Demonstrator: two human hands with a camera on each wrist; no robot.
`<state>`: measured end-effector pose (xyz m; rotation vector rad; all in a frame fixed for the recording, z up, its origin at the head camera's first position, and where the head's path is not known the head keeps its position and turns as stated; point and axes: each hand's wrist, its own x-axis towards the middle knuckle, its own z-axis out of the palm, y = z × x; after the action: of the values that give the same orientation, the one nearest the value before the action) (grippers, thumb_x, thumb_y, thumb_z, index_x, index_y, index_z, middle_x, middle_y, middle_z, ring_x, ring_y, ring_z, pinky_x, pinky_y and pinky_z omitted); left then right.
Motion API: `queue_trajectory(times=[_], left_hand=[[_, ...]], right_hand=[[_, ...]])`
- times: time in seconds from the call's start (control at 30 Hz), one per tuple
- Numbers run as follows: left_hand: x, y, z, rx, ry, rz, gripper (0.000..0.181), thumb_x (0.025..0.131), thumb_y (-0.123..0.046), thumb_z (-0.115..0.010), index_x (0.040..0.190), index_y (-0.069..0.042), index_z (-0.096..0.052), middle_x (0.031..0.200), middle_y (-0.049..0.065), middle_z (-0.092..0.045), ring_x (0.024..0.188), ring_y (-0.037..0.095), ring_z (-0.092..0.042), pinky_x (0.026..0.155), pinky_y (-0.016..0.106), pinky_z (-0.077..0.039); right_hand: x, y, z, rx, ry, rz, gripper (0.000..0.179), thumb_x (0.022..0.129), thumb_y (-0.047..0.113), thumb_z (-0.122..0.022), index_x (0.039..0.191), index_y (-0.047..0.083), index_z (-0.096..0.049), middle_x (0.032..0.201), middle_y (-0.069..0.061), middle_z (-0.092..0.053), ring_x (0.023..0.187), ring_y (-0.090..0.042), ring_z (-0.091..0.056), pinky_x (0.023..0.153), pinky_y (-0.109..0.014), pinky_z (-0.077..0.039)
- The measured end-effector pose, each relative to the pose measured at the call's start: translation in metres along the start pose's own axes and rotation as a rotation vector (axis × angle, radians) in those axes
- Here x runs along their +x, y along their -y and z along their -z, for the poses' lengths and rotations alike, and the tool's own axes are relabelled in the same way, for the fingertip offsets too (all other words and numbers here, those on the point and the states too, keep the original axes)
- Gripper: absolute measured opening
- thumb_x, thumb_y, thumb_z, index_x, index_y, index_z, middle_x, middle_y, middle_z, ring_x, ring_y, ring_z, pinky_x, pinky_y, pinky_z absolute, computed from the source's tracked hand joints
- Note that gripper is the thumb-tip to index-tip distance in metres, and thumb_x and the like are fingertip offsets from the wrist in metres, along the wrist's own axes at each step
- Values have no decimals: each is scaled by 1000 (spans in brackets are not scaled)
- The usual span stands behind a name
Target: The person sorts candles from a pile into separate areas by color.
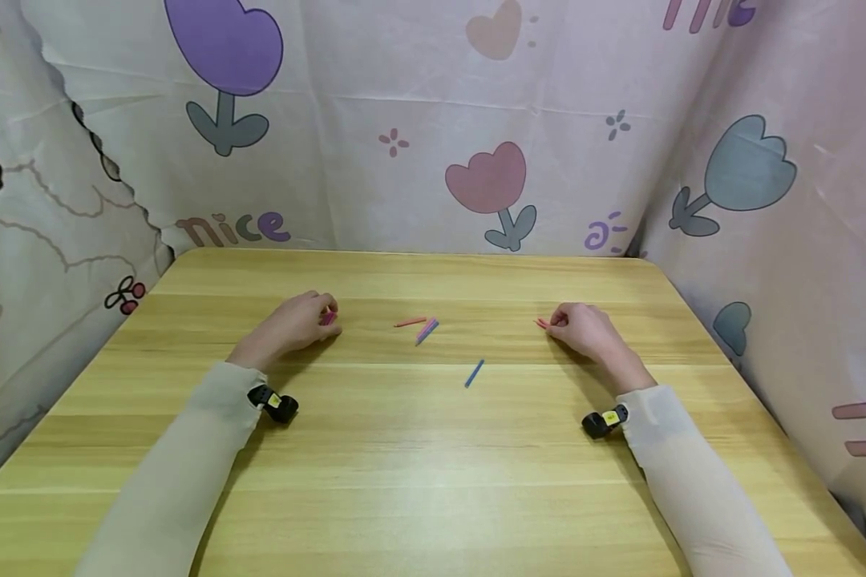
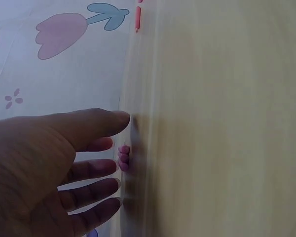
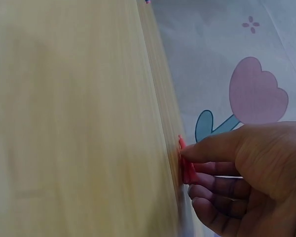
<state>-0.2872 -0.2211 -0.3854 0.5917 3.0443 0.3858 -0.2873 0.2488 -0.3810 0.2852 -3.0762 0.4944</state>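
Observation:
My left hand (image 1: 296, 322) is at the left of the table, thumb and fingers spread apart around a small bunch of pink crayons (image 1: 328, 318). In the left wrist view the blunt ends of these pink crayons (image 2: 124, 159) show on the tabletop between thumb and fingers, not gripped. At the right, my right hand (image 1: 588, 328) pinches red crayons (image 3: 188, 170) between thumb and fingers, low against the wood. Between the hands lie a coral crayon (image 1: 410, 322), a pink and a purple crayon (image 1: 428, 331) side by side, and nearer me a blue crayon (image 1: 475, 373).
The wooden table (image 1: 433, 481) has its far edge just beyond both hands. A patterned cloth (image 1: 375, 176) hangs behind it and along both sides. A small black camera (image 1: 281, 407) is strapped on the left wrist, another camera (image 1: 603, 422) on the right.

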Motion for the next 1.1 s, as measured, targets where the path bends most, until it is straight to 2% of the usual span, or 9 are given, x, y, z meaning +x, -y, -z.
queue_trajectory(times=[0.23,0.5,0.63,0.77,0.87,1.1], left_hand=[[-3,2,0,-23,9,9,32,83,-31,-61,102,-6,-54,88,8,-50,76,21,-45,70,36,-38],[-3,2,1,-26,-6,-3,34,83,-30,-61,106,-6,-54,91,9,-51,78,22,-47,75,39,-39],[-3,-1,2,-23,-27,-4,34,83,-30,-61,108,-7,-54,97,10,-51,85,25,-47,81,42,-38],[-1,-9,3,-25,-80,-24,33,83,-29,-61,109,-9,-55,105,11,-52,95,30,-47,87,45,-34],[2,-19,4,-48,-91,-54,33,84,-28,-60,110,-8,-55,107,11,-52,96,29,-49,87,45,-36],[11,-43,2,-94,-45,-98,34,87,-29,-56,113,-8,-55,105,11,-55,96,25,-51,84,41,-40]], right_hand=[[0,0,-3,4,5,17,19,83,31,-60,82,12,-62,76,-2,-59,70,-21,-51,70,-39,-39],[2,0,-2,-15,5,8,17,84,29,-60,81,12,-62,75,-2,-59,69,-22,-51,68,-38,-39],[2,0,-2,-15,9,0,18,83,29,-60,81,12,-61,75,-2,-59,68,-22,-51,66,-37,-39],[1,1,-2,-13,9,-3,20,84,31,-59,81,12,-61,75,-3,-59,68,-22,-50,65,-36,-38],[1,1,-1,-18,-1,-9,24,84,35,-57,82,12,-61,75,-3,-58,68,-22,-50,65,-36,-38],[1,2,-1,-29,-50,-4,27,84,40,-56,83,13,-60,75,-4,-57,69,-22,-50,64,-36,-38]])
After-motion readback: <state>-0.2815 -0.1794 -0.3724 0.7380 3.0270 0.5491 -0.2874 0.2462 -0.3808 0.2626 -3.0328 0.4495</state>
